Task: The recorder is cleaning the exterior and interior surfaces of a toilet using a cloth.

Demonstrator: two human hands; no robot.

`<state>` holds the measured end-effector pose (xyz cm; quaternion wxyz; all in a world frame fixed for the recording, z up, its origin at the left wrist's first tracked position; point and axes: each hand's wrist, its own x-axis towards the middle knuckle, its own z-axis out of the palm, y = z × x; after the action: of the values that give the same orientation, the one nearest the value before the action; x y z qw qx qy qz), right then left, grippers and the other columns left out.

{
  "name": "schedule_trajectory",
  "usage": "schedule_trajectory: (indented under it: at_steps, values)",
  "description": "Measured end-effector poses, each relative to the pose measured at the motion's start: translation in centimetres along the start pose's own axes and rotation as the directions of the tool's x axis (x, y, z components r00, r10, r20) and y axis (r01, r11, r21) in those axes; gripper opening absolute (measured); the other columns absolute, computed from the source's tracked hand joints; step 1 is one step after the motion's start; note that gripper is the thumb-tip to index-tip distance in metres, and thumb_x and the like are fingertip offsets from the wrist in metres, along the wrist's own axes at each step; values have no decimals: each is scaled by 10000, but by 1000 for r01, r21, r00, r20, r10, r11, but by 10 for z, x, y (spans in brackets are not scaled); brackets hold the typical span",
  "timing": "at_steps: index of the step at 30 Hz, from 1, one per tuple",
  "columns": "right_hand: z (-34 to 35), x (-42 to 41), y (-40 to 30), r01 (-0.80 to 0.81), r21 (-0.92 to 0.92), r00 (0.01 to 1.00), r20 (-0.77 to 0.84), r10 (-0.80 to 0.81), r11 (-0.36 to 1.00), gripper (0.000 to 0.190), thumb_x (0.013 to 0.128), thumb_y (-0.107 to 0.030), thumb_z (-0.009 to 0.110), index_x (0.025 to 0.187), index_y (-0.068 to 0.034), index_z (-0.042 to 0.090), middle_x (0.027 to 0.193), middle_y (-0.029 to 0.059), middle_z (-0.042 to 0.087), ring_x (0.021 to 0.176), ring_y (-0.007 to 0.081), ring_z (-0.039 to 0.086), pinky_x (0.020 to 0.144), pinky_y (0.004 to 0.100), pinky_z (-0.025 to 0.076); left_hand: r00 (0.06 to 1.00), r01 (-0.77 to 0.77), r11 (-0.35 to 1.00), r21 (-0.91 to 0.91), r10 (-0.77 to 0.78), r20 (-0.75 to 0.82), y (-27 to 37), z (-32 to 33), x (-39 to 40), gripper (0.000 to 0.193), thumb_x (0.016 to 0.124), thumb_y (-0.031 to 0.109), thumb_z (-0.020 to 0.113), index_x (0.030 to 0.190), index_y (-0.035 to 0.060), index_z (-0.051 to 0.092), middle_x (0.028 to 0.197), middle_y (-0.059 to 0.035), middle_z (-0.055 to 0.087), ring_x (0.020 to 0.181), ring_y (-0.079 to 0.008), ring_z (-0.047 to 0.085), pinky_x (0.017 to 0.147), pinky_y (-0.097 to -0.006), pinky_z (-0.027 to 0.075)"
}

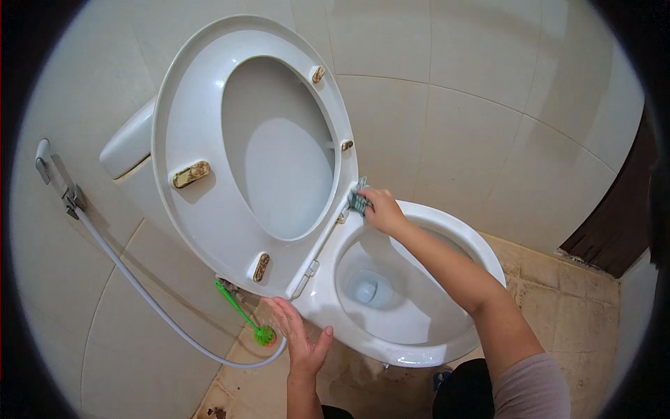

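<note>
My right hand (384, 210) grips a crumpled green-and-white cloth (359, 198) against the back rim of the white toilet bowl (489, 251), beside the hinge end of the raised seat. Fingers apart and holding nothing, my left hand (302, 338) is near the lower hinge side, left of the bowl; whether its fingertips touch the toilet I cannot tell. The toilet seat (196, 105) stands up with its lid behind it, and its stained rubber bumpers (191, 174) face me. Water lies at the bottom of the bowl.
A bidet sprayer (52, 167) hangs on the tiled wall at left, its white hose (157, 309) looping down to the floor. A green toilet brush (261, 334) is behind my left hand. The cistern (128, 141) is behind the seat; a dark door (602, 235) stands at right.
</note>
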<state>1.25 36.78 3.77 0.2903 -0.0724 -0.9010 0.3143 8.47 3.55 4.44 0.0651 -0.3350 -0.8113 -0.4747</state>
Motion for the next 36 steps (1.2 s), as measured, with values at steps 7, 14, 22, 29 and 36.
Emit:
schedule_trajectory:
  at_steps: [7, 14, 22, 29, 36]
  values:
    - [-9, -17, 4, 28, -343, 999, -23, -38, 939, 336, 740, -61, 548, 1071, -84, 598, 1189, 140, 549, 1120, 364, 457, 973, 435, 376, 1000, -6, 1000, -25, 6, -6, 2, 1, -2, 1051, 733, 298, 669, 1447, 44, -59, 1469, -292, -133, 1379, -413, -94, 1066, -555, -41]
    - [27, -62, -54, 249, -180, 963, 150, -224, 952, 441, 707, 62, 518, 1139, -22, 556, 1270, 199, 490, 1186, 380, 441, 1013, 425, 357, 1000, -10, 1000, -24, 9, -17, -1, -8, -5, 1035, 731, 271, 668, 1452, 53, -43, 1481, -280, -101, 1387, -403, -58, 1062, -564, -28]
    - [-37, -38, 16, 79, -409, 992, 119, -33, 909, 365, 794, 7, 478, 1139, -69, 567, 1271, 148, 500, 1192, 336, 447, 1004, 413, 368, 998, -69, 997, 31, 69, -11, 7, -11, -4, 1014, 732, 269, 666, 1458, 64, -12, 1487, -274, -71, 1389, -403, -23, 1065, -554, -23]
    - [-50, -40, 11, 406, -509, 889, 414, -198, 759, 502, 831, -46, 468, 1320, -153, 421, 1429, 84, 346, 1302, 305, 341, 1041, 389, 337, 997, -60, 998, 28, 61, -39, 9, -7, -5, 986, 746, 263, 654, 1459, 64, 2, 1497, -255, -42, 1391, -399, 2, 1082, -517, 6]
    - [-126, -106, 23, 23, -688, 965, 204, 163, 725, 507, 826, -66, 479, 1322, -142, 407, 1345, 167, 401, 1150, 349, 450, 964, 410, 403, 995, -69, 996, 57, 72, -64, 12, -8, -3, 957, 744, 225, 642, 1460, 56, 30, 1499, -254, -4, 1389, -400, 22, 1092, -496, 29]
